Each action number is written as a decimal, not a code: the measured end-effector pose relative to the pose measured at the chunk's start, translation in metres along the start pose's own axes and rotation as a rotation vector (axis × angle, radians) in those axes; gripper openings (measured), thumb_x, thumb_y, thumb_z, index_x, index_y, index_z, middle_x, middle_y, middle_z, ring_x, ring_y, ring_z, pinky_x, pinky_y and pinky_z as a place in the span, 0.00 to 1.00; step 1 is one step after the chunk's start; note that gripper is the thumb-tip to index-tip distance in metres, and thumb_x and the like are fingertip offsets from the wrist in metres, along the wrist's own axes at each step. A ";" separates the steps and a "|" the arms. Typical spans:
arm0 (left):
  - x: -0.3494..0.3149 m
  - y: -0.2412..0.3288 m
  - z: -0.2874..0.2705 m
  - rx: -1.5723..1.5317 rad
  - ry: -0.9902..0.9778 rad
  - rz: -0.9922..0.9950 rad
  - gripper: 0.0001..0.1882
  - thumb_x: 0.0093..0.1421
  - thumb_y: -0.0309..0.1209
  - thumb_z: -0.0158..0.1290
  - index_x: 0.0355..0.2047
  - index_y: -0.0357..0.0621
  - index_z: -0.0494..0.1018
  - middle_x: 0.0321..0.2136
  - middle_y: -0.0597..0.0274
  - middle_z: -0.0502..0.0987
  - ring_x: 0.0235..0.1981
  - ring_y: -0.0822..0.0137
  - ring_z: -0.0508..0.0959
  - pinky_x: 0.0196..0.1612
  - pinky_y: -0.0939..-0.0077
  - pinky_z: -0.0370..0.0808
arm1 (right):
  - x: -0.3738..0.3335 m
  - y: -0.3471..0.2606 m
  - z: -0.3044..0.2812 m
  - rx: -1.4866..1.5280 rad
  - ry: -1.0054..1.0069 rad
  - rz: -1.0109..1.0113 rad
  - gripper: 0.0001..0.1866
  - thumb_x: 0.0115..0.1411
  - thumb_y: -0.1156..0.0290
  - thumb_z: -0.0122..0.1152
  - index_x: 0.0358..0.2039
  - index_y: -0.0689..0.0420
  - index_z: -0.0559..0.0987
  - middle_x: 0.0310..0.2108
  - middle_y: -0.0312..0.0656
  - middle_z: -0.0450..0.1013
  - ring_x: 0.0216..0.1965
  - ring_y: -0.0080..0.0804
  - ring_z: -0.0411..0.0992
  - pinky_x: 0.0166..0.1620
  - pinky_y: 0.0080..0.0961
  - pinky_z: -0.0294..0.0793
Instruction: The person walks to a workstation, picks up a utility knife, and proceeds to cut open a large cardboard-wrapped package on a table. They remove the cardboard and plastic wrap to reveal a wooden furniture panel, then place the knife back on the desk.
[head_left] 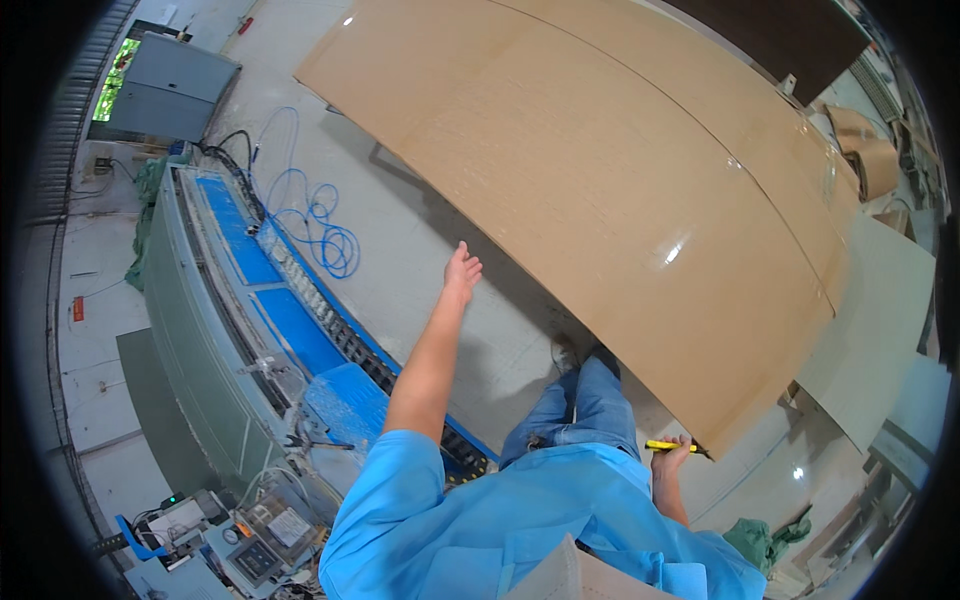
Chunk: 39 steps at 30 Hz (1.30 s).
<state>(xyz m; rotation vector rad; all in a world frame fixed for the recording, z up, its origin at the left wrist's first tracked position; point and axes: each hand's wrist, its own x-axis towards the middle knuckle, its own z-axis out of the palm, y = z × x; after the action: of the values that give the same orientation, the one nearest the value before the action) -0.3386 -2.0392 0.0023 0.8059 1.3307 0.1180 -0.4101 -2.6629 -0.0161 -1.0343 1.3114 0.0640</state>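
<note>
My left arm is stretched out ahead over the floor, and my left hand (463, 271) holds nothing, its fingers loosely extended and apart. It is close to the long edge of a large table covered with brown cardboard sheeting (590, 160), without touching it as far as I can see. Low at my right side, my right hand (670, 460) is closed around a yellow utility knife (657, 446). The knife's dark tip points toward the near corner of the brown sheeting, beside my hand. Whether the tip touches that corner I cannot tell.
On the left runs a long machine with blue panels (240, 230) and a black cable chain (350, 345). A blue hose (335, 245) lies coiled on the floor. Control boxes (265, 540) stand at the lower left. A pale green sheet (870, 330) lies right of the table.
</note>
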 end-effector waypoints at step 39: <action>0.335 0.310 -0.097 -0.163 -0.177 0.169 0.35 0.62 0.60 0.46 0.58 0.46 0.65 0.56 0.57 0.71 0.56 0.55 0.70 0.58 0.54 0.69 | -0.068 0.150 0.255 0.570 0.065 -0.147 0.38 0.60 0.34 0.48 0.61 0.50 0.66 0.59 0.38 0.66 0.57 0.42 0.65 0.57 0.45 0.67</action>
<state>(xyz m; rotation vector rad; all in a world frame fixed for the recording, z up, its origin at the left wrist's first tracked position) -0.2214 -1.5973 -0.0916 0.7706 1.0714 0.2790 -0.3250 -2.3773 -0.0741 -0.6409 1.2067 -0.4352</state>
